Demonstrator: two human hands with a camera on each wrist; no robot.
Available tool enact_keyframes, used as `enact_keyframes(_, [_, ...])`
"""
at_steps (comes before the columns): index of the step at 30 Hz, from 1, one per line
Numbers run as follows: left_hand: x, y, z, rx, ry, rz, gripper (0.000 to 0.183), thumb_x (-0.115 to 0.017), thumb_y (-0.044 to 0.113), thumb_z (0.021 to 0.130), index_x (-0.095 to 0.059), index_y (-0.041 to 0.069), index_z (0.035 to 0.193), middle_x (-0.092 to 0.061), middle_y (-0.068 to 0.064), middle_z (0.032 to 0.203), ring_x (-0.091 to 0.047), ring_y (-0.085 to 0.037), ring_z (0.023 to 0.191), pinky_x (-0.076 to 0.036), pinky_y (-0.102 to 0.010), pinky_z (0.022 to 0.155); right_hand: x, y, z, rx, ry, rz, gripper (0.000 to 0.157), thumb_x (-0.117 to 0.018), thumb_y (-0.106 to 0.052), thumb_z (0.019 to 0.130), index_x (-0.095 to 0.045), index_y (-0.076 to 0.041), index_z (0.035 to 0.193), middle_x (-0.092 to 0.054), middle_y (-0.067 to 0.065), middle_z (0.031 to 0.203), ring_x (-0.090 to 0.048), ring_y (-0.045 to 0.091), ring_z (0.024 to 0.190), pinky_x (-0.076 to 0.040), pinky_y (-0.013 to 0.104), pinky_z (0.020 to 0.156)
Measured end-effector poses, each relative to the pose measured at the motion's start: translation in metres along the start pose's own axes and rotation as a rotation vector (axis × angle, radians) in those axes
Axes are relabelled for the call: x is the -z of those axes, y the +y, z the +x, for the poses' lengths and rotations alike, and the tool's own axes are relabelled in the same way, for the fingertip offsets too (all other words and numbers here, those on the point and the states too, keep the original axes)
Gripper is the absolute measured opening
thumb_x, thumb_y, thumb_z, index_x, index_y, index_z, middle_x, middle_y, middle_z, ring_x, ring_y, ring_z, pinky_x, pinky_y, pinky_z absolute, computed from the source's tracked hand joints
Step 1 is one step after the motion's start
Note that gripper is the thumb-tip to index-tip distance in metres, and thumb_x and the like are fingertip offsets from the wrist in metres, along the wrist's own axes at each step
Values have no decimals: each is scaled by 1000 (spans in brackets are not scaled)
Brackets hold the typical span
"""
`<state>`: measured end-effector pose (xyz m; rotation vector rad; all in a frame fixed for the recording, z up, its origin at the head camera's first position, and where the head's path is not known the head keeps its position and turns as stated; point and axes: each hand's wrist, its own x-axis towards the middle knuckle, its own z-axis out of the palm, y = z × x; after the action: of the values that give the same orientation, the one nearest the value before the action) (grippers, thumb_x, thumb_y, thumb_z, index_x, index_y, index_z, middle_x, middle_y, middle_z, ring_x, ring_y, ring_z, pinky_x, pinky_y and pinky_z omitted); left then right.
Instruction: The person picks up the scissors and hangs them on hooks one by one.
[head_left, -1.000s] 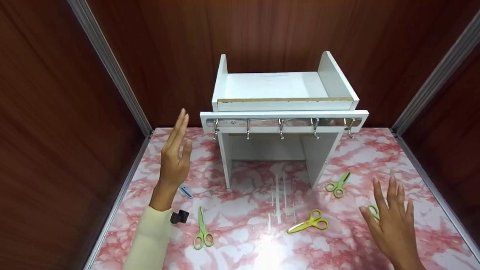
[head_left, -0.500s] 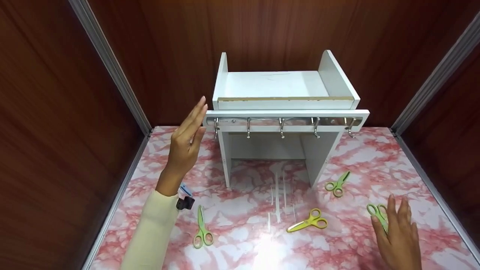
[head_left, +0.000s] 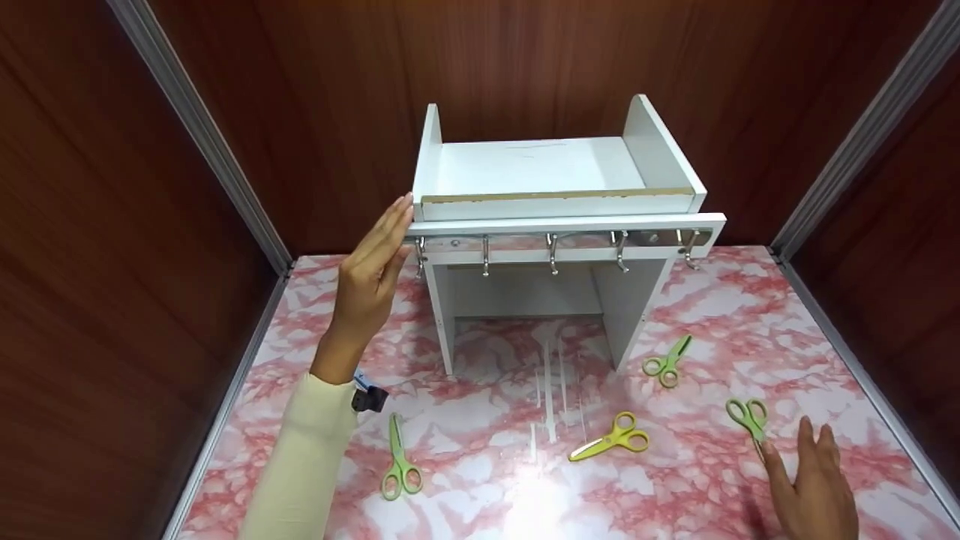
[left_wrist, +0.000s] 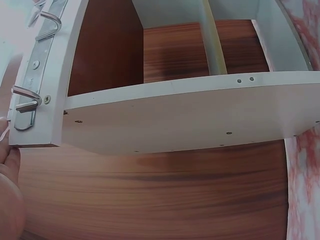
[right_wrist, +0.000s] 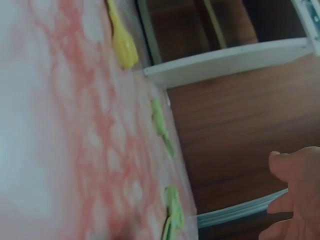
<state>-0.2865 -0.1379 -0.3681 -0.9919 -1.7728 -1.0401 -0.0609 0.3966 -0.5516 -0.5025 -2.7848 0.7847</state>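
Observation:
A white shelf unit (head_left: 525,204) stands at the back, a hook rail (head_left: 517,246) with several metal hooks across its front. My left hand (head_left: 367,281), fingers straight, lies against the rail's left end; the left wrist view has part of that hand (left_wrist: 10,190) at the end of the rail (left_wrist: 45,80). Over the table's right side hovers my right hand (head_left: 814,484), fingers extended and holding nothing. Closest to it are green scissors (head_left: 748,420). Other green scissors (head_left: 666,364) lie by the unit's right leg, and yellow scissors (head_left: 611,437) lie in front.
More green scissors (head_left: 400,461) lie at the left front. A blue item (head_left: 362,379) is mostly hidden behind the left wrist's black camera (head_left: 370,399). The marbled red and white table (head_left: 480,480) is enclosed by dark wood walls (head_left: 510,60) with metal edge strips.
My left hand has moved right and up to the rail's left end. My right hand has moved down and slightly right, uncovering the green scissors near it. The view has shifted slightly.

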Motion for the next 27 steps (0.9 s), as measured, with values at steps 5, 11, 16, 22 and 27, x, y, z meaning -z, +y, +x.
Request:
enact_keyframes(5, [-1,-1,1,-6,5,-1,49,-65,-11,92,-58,-3,140,-54,-15,147,-50,-30,139,-42,-42,114,-6,10,3,-84,-75,-29,77,-42,-47,108,-15,4,158,-9,40,158,-27,66,134,-30,80,98])
enact_keyframes(11, [0,-2,0,-9,7,-6,53,-66,-18,87,-59,-4,138,-55,-15,146,-51,-30,137,-43,-41,113,-16,11,3,-112,6,-42,65,-54,-36,105,-38,7,150,-33,38,152,-42,63,126,-39,74,96])
enact_keyframes(16, [2,-4,-2,-10,21,0,55,-66,-23,85,-62,-2,136,-57,-16,145,-53,-30,136,-44,-40,111,-22,10,4,-91,86,-68,53,-62,-23,100,-49,10,140,-43,37,145,-49,61,120,-43,70,94])
enact_keyframes(22, [2,-6,-6,-15,60,20,47,-68,-17,86,-66,-3,130,-62,-18,138,-57,-31,131,-47,-39,109,-23,13,12,-88,37,-109,52,-62,-23,101,-49,10,139,-44,36,144,-50,61,118,-44,71,93])
enact_keyframes(27, [1,-9,-5,-22,87,20,41,-70,-15,86,-70,-2,125,-67,-15,132,-60,-32,128,-49,-39,107,-26,17,18,-43,28,-105,51,-64,-20,99,-50,12,137,-45,37,142,-50,62,117,-43,72,92])
